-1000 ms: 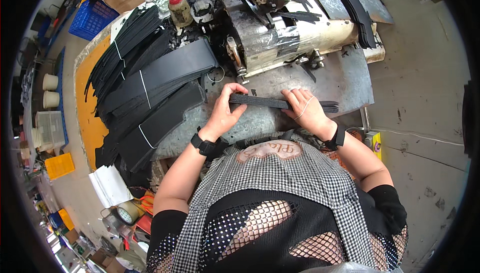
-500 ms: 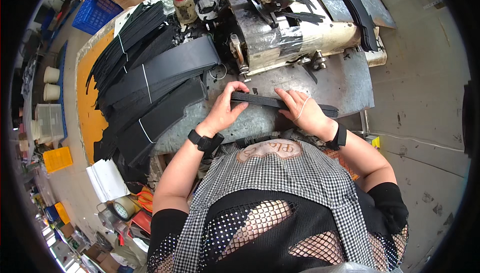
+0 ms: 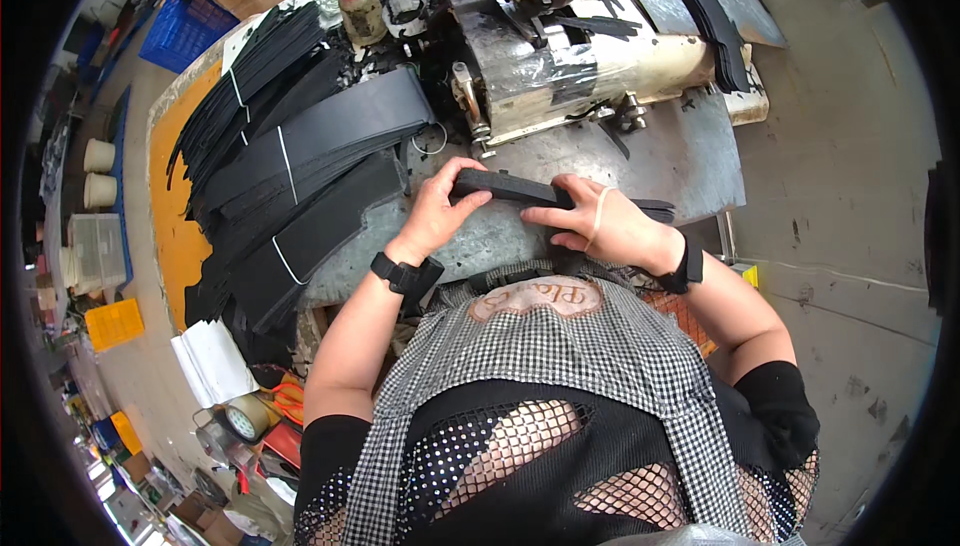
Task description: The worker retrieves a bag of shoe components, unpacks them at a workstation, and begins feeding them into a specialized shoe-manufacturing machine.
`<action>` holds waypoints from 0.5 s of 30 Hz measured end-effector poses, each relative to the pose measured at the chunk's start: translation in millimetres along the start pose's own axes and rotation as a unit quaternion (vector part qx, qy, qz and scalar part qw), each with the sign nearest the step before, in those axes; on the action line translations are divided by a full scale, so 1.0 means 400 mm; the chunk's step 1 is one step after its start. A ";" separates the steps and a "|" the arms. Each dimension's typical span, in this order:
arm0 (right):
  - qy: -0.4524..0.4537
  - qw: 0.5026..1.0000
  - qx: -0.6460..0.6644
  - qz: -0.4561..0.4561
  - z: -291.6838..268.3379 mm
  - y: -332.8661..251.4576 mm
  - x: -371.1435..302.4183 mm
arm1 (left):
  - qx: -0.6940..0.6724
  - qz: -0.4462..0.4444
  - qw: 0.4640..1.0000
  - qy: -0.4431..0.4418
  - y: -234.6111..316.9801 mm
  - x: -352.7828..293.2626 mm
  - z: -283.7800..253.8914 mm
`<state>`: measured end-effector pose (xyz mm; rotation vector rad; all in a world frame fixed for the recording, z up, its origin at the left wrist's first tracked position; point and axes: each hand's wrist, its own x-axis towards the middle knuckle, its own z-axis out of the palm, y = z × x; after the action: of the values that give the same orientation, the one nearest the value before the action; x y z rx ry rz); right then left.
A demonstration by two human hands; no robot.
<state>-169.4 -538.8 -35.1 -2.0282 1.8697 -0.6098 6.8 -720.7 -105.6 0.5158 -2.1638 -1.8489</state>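
A stack of long black strips (image 3: pixel 515 189) lies crosswise in front of me, just above the grey metal work plate (image 3: pixel 700 161). Its left end is gripped by my left hand (image 3: pixel 432 216), thumb in front and fingers behind. My right hand (image 3: pixel 625 231) is closed around the stack nearer its right end, where the strips fan apart a little. A thin white rubber band (image 3: pixel 599 214) is looped across the fingers of that hand. Several bundles of black strips (image 3: pixel 330 136), bound with white bands, are spread to the left of my hands.
Beyond my hands stands a cream machine (image 3: pixel 600 66) with metal fittings. Left of it is a bottle with a red nozzle (image 3: pixel 361 14), among black scraps. More long black strips (image 3: pixel 705 16) hang over the machine's right side. Folded white sheets (image 3: pixel 212 361) sit at the lower left.
The stack has turned so its thicker side faces up. My right hand has shifted its grip, its fingers now curled in front, and the rubber band sits higher on them.
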 end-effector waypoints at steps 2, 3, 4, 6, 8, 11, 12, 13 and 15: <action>-0.160 0.985 -0.047 0.046 -0.013 0.010 0.028 | 0.000 -0.010 1.000 -0.005 0.000 0.014 -0.012; -0.132 0.990 -0.002 0.053 -0.022 0.021 0.050 | 0.003 0.012 1.000 -0.016 0.007 0.027 -0.017; -0.113 0.991 0.056 0.039 -0.027 0.045 0.071 | -0.090 0.004 0.996 0.001 0.052 0.038 -0.008; -0.070 0.947 0.301 0.084 -0.058 0.029 0.088 | -0.220 -0.025 0.975 0.033 0.134 0.062 -0.024; -0.022 0.890 0.426 0.164 -0.088 -0.005 0.097 | -0.320 -0.048 0.946 0.032 0.184 0.068 -0.030; -0.025 0.833 0.494 0.250 -0.101 -0.005 0.102 | -0.257 0.036 0.966 0.000 0.229 0.050 0.022; -0.021 0.793 0.533 0.294 -0.102 -0.017 0.100 | -0.188 0.087 0.978 0.038 0.229 0.048 0.039; -0.017 0.749 0.571 0.336 -0.100 -0.028 0.096 | -0.104 0.127 0.986 0.036 0.233 0.042 0.039; -0.021 0.715 0.633 0.296 -0.089 -0.040 0.081 | 0.105 0.241 0.964 0.031 0.257 0.041 0.034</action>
<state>-171.9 -567.3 6.8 -0.4965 1.2302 -1.1524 -24.7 -701.7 -7.4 0.0653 -2.2050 -1.3385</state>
